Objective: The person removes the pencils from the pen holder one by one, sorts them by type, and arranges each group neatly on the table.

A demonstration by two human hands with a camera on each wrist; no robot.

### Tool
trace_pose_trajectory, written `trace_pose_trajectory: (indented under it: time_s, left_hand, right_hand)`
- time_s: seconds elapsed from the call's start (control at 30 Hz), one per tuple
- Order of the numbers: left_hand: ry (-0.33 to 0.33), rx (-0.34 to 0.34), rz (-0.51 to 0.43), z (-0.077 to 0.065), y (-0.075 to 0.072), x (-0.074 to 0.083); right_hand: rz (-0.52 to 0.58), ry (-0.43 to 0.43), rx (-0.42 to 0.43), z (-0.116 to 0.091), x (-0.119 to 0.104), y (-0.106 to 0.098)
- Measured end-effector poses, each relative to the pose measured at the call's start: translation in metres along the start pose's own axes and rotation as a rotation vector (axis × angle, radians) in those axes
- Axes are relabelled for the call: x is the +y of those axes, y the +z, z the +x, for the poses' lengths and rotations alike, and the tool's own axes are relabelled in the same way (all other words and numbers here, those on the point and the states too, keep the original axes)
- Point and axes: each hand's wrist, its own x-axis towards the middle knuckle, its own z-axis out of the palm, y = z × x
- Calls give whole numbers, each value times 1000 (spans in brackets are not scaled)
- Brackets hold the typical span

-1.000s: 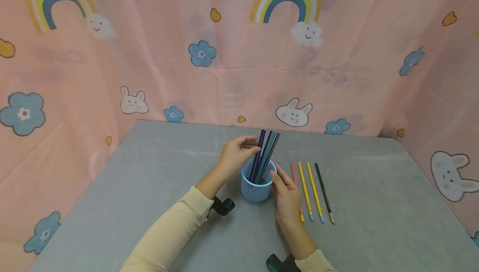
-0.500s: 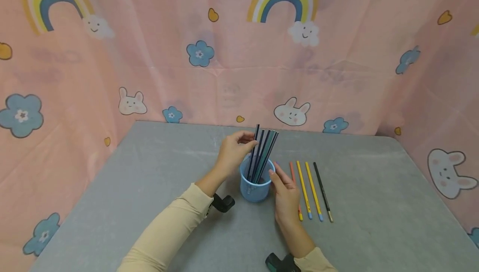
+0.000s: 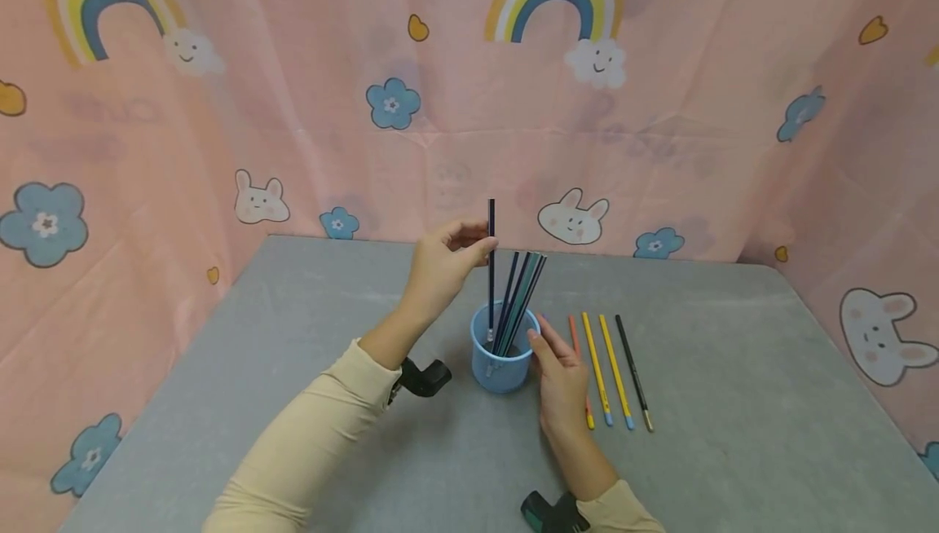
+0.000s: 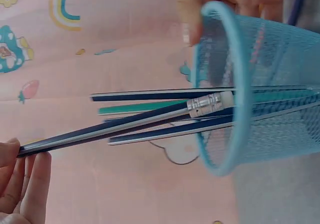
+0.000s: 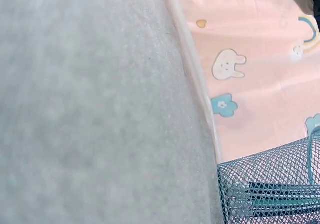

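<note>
My left hand pinches a dark, silver-striped pencil near its upper end. Upright in the head view, the pencil has its eraser end at the mouth of a light blue mesh pencil cup. Several dark and teal pencils lean together inside the cup. With the thumb at the rim and fingers along the far side, my right hand holds the cup on its right. In the right wrist view, only the mesh wall shows at the lower right, with pencils behind it.
Right of the cup lie a red pencil, two yellow pencils and a black pencil, side by side on the grey table. A pink printed curtain hangs behind and beside the table.
My left hand has drawn one dark pencil upward and slightly left from the bunch, so it stands apart from the others. The right hand stays at the cup.
</note>
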Motion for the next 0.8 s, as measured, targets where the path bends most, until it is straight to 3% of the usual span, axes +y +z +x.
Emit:
trace_pose_trajectory:
  time_s: [0.2, 0.37, 0.53, 0.8]
  left_hand:
    - [8, 8, -3, 0, -7, 12]
    - [-26, -7, -45, -1, -14, 16]
    - [-86, -32, -124, 0, -21, 15]
    - [-168, -14, -120, -1, -37, 4]
  right_hand:
    - [-1, 23, 12, 0, -2, 1]
    - [-9, 26, 11, 0, -3, 0]
    - [-10, -2, 19, 0, -2, -2]
    - [-11, 3, 11, -1, -1, 0]
